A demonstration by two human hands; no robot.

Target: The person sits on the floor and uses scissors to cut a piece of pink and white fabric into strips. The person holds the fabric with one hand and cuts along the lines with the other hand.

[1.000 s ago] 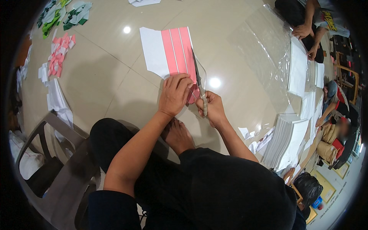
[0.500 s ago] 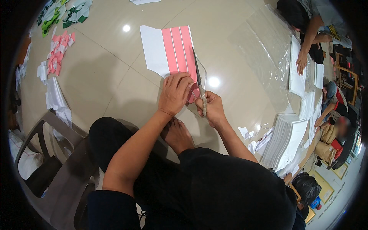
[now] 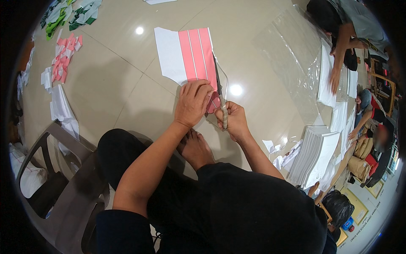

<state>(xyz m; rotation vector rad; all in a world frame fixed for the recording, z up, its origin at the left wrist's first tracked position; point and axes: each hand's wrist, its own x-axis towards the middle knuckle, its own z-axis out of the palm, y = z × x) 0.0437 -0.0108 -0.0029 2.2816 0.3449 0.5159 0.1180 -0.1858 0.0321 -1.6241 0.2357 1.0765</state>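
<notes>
On the tiled floor in front of me lies a piece of pink and white striped fabric (image 3: 196,51), with a broad white part on its left. My left hand (image 3: 192,103) grips its near end, fingers curled over it; the fingertips partly cover the pink. Large scissors (image 3: 224,112) with wrapped, pale handles are in my right hand (image 3: 234,120). Their dark blades run along the right edge of the fabric, pointing away from me. A thin white strip (image 3: 227,80) curls off beside that edge. My bare foot (image 3: 196,148) is just below my left hand.
Pink and white scraps (image 3: 64,57) and green scraps (image 3: 84,15) lie far left, near a dark plastic chair (image 3: 72,178). To the right are a stack of white sheets (image 3: 315,156), clear plastic sheeting (image 3: 292,55) and a co-worker's arm (image 3: 338,63). Others sit farther right.
The scissors' blades have shifted slightly nearer along the fabric's right edge. The co-worker's hand at the right has slid nearer over the white pile. My left hand stays in place.
</notes>
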